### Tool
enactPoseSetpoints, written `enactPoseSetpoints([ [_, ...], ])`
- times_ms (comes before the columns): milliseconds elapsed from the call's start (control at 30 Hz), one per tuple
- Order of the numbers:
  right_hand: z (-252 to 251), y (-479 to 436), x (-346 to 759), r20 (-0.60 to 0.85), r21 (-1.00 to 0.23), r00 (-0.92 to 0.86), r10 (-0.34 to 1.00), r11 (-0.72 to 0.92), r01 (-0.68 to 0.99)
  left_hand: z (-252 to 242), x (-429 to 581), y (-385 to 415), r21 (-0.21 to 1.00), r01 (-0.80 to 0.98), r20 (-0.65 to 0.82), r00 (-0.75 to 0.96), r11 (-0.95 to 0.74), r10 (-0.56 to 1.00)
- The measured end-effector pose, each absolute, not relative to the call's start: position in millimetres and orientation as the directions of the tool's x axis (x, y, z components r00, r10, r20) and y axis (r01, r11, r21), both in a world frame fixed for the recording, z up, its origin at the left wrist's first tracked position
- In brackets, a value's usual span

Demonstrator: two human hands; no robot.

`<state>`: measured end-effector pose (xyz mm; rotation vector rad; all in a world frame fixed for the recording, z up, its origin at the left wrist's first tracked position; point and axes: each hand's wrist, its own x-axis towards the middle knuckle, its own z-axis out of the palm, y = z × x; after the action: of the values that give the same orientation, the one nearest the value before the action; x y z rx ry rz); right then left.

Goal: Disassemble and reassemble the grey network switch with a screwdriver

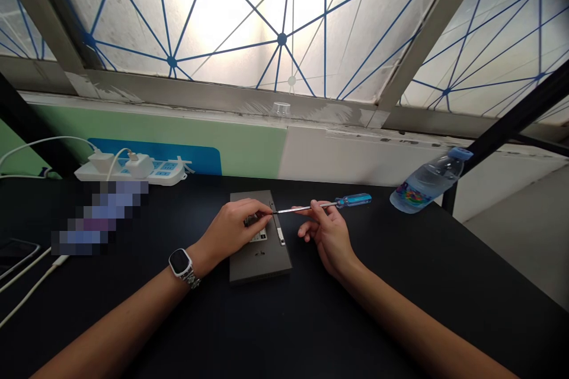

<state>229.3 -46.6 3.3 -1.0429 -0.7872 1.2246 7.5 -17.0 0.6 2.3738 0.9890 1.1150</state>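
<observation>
My left hand (231,230): palm down, reaching in from the lower left, fingers (253,213) curled forward. My left forearm (120,314): angled up toward centre, wrist slightly bent. My right hand (331,235): thumb and forefinger (320,207) pinched, remaining fingers loosely curled. My right forearm (400,320): angled up from the lower right. Hands just apart, not touching.

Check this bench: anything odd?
The water bottle looks tipped over rather than standing, near the far right edge of the black table. Paint is also flaking along the window ledge behind it.
</observation>
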Motion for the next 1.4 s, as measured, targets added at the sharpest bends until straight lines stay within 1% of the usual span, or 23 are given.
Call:
enactPoseSetpoints([
  [433,2,-48,228,-0.033,-0.94,0.204,0.978,0.039,-0.339,2,7,-16,0.551,0.447,0.534,0.461,-0.705,0.709],
  [633,3,-48,227,-0.026,-0.943,0.214,0.976,0.047,-0.328,1,9,-18,0.569,0.394,0.548,0.473,-0.722,0.69],
  [700,3,-48,229,-0.028,-0.942,0.218,0.976,0.047,-0.332,7,8,-17,0.561,0.379,0.558,0.484,-0.736,0.675],
  [767,3,-48,231,-0.034,-0.939,0.221,0.975,0.044,-0.34,17,0,-14,0.529,0.403,0.561,0.494,-0.747,0.664],
  [833,3,-47,233,-0.042,-0.936,0.22,0.975,0.038,-0.349,26,-16,-7,0.483,0.489,0.522,0.505,-0.726,0.687],
  [867,2,-46,234,-0.045,-0.935,0.217,0.975,0.035,-0.352,30,-26,-2,0.437,0.546,0.486,0.525,-0.715,0.698],
  [933,2,-46,234,-0.049,-0.935,0.206,0.977,0.028,-0.354,34,-48,7,0.318,0.675,0.382,0.551,-0.666,0.742],
  [1000,2,-46,234,-0.047,-0.938,0.194,0.98,0.023,-0.345,34,-68,16,0.261,0.768,0.265,0.525,-0.584,0.809],
  [1067,2,-47,233,-0.04,-0.944,0.181,0.983,0.022,-0.328,30,-81,21,0.252,0.823,0.172,0.48,-0.509,0.86],
  [1133,2,-48,232,-0.032,-0.95,0.167,0.985,0.022,-0.312,24,-88,22,0.255,0.845,0.128,0.452,-0.469,0.883],
  [1200,1,-48,232,-0.026,-0.953,0.155,0.988,0.023,-0.303,19,-90,22,0.275,0.847,0.114,0.441,-0.455,0.89],
  [1333,-2,-47,234,-0.01,-0.956,0.136,0.991,0.031,-0.292,11,-93,23,0.377,0.813,0.129,0.429,-0.444,0.894],
  [1400,-3,-46,235,-0.004,-0.957,0.13,0.992,0.034,-0.289,10,-96,25,0.39,0.811,0.11,0.429,-0.436,0.896],
])
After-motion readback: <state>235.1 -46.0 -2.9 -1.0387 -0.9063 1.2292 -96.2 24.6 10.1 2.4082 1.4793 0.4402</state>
